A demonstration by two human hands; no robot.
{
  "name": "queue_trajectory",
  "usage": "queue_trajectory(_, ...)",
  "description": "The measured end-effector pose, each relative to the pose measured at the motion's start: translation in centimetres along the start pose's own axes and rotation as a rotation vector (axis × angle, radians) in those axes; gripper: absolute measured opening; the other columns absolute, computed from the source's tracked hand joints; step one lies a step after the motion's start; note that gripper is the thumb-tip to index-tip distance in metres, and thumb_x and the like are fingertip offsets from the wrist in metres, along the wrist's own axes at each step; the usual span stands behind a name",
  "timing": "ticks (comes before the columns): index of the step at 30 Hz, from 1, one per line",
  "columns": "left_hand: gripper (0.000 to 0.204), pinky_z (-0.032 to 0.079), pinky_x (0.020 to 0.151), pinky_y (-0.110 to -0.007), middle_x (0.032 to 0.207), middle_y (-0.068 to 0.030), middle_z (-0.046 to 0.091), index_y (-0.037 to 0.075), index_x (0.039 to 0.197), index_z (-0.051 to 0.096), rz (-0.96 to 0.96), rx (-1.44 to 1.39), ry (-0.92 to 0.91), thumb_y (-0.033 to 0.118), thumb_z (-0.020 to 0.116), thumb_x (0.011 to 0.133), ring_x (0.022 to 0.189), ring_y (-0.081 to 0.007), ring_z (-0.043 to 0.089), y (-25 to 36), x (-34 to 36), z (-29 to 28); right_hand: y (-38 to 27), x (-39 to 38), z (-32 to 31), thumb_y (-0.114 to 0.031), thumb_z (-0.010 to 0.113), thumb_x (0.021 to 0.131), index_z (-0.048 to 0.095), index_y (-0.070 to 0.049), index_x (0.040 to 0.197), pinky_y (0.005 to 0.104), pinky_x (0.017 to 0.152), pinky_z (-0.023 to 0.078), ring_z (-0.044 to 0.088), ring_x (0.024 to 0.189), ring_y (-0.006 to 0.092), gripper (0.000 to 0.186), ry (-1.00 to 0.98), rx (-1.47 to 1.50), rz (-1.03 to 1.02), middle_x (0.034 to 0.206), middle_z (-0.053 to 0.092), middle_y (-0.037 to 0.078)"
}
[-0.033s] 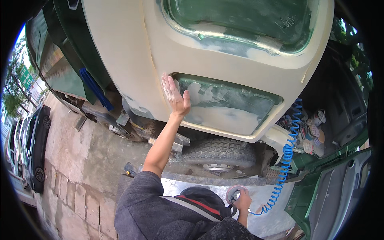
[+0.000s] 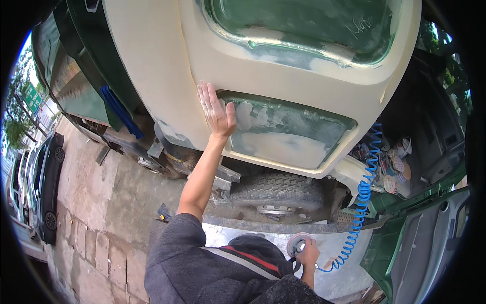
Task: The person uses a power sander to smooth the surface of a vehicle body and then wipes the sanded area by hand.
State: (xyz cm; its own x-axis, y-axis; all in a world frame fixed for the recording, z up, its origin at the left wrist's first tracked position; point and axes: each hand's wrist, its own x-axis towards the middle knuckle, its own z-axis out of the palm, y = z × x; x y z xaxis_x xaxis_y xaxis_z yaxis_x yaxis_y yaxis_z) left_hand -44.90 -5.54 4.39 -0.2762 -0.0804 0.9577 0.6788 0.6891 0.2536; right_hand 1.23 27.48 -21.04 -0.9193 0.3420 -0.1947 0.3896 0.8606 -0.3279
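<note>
Sander [image 2: 297,242] low at your side, left hand [image 2: 217,115] up at the panel [image 2: 152,66].
Your right hand [image 2: 309,253] curls its fingers around the sander, presumably held low to clear the panel. Your left arm [image 2: 201,175] stretches forward, fingers straight and holding nothing, palm seemingly flat by the recess [image 2: 288,133].

Cab [image 2: 152,61] above tyre [image 2: 276,190], cars [image 2: 44,190] left

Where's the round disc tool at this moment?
In the head view, the round disc tool is low, right of centre, in the person's right hand, near the lower end of the coiled blue hose.
</note>
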Motion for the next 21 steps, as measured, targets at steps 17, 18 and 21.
queue_trajectory(17,0.084,0.007,0.127,-0.054,0.170,-0.0287,0.013,-0.006,0.162,0.017,0.069,0.253,-0.001,0.053,0.039,0.106,0.158,-0.0446,0.010,1.4,13.5,1.2,1.7,5.4,-4.5,-0.020,0.089,0.060,0.061,-0.018,0.126,0.0493,0.087,0.056,0.066,0.107,0.0393,0.072,-0.046,0.159,-0.251,0.117,0.063,0.013)
queue_trajectory(18,0.083,0.007,0.127,-0.054,0.170,-0.0281,0.011,-0.005,0.163,0.016,0.059,0.243,-0.028,0.052,0.038,0.106,0.158,-0.0445,0.009,1.3,11.9,1.2,1.6,6.1,-4.7,-0.021,0.090,0.060,0.061,-0.018,0.127,0.0492,0.087,0.056,0.065,0.107,0.0392,0.073,-0.039,0.175,-0.278,0.116,0.063,0.013)
queue_trajectory(21,0.081,0.007,0.127,-0.055,0.171,-0.0268,0.008,-0.003,0.164,0.013,0.026,0.257,-0.069,0.049,0.038,0.107,0.159,-0.0442,0.007,0.7,7.4,0.8,0.1,8.1,-6.4,-0.023,0.091,0.059,0.060,-0.020,0.132,0.0496,0.086,0.055,0.065,0.106,0.0380,0.079,-0.050,0.217,-0.409,0.113,0.063,0.013)
